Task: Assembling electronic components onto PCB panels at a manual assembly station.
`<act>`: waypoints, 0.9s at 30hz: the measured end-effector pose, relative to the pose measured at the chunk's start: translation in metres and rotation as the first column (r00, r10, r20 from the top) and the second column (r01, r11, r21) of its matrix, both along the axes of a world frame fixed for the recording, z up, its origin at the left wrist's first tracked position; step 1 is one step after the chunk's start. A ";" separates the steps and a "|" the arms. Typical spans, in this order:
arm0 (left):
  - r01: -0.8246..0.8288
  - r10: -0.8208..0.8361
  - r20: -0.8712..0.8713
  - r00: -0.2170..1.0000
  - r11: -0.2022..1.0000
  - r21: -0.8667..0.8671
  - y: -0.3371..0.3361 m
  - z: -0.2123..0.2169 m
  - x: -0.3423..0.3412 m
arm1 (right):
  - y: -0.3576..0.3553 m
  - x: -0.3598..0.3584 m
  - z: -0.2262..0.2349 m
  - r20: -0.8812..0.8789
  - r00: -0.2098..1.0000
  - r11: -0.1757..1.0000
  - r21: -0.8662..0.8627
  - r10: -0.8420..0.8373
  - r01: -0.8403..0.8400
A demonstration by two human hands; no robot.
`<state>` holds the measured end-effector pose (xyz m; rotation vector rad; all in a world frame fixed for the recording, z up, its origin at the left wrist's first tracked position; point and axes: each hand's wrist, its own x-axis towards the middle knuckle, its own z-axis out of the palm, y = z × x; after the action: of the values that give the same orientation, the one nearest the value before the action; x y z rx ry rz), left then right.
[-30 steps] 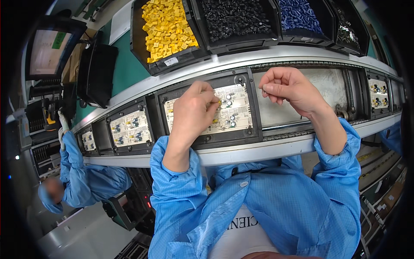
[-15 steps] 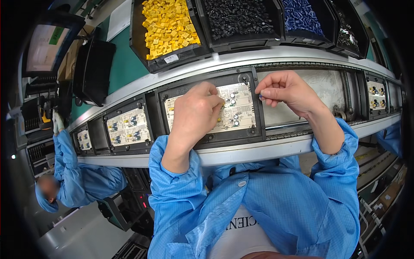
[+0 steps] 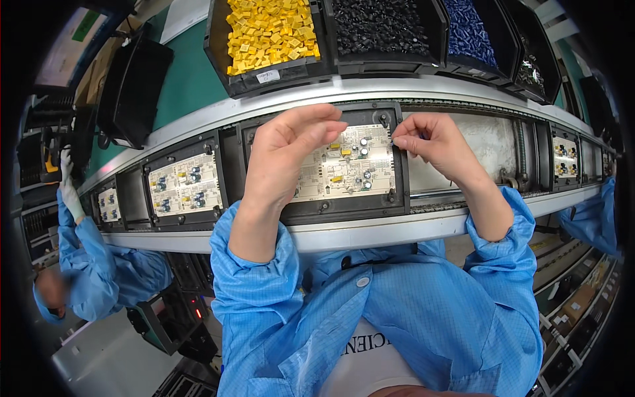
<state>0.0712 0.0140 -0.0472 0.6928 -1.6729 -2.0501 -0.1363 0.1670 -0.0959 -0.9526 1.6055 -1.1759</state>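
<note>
A pale circuit board (image 3: pixel 357 175) lies in a black carrier frame (image 3: pixel 350 206) in front of me. It bears yellow block-shaped parts (image 3: pixel 336 178) and dark round capacitors (image 3: pixel 367 176). Over its left half hovers my left hand (image 3: pixel 281 149), fingers stretched to the right and thumb apart, with nothing visible between them; it hides that side of the board. At the board's upper right edge, my right hand (image 3: pixel 436 144) pinches a small blue component (image 3: pixel 395 140), mostly covered by the fingertips.
Bins of yellow blocks (image 3: pixel 271 40), black parts (image 3: pixel 380 33) and blue parts (image 3: pixel 468 30) stand beyond the metal rail. More boards in carriers sit along the line, left (image 3: pixel 185 185) and right (image 3: pixel 565 157). A co-worker in blue (image 3: pixel 112 264) is at far left.
My left hand has lifted off the board's middle, its fingers straightening. My right hand still pinches the blue component, near the board's edge. The whole view has shifted slightly.
</note>
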 end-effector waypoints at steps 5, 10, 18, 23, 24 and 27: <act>-0.068 0.074 -0.065 0.995 0.994 0.091 0.000 -0.005 0.001 | -0.004 0.018 -0.006 -0.408 0.906 0.984 -0.171 -0.112 0.045; -0.038 0.048 -0.115 0.992 0.996 0.086 -0.004 -0.003 0.005 | -0.008 0.030 -0.003 -0.538 0.822 0.969 -0.237 -0.185 0.063; 0.003 0.006 -0.093 0.996 0.996 0.093 -0.006 -0.001 0.010 | -0.014 0.045 -0.003 -0.665 0.715 0.968 -0.243 -0.214 0.064; -0.002 0.009 -0.104 0.995 0.998 0.067 -0.006 -0.002 0.011 | -0.013 0.045 -0.002 -0.687 0.694 0.970 -0.231 -0.215 0.071; 0.003 0.004 -0.106 0.994 0.998 0.067 -0.006 -0.002 0.011 | -0.013 0.045 -0.002 -0.686 0.694 0.970 -0.232 -0.219 0.078; -0.004 0.010 -0.109 0.994 0.998 0.062 -0.006 -0.001 0.013 | -0.014 0.046 -0.001 -0.683 0.694 0.967 -0.244 -0.227 0.077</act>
<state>0.0843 0.0076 -0.0485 0.5935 -1.5506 -2.1028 -0.0907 0.1534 -0.0968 -1.5633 2.2393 -1.1606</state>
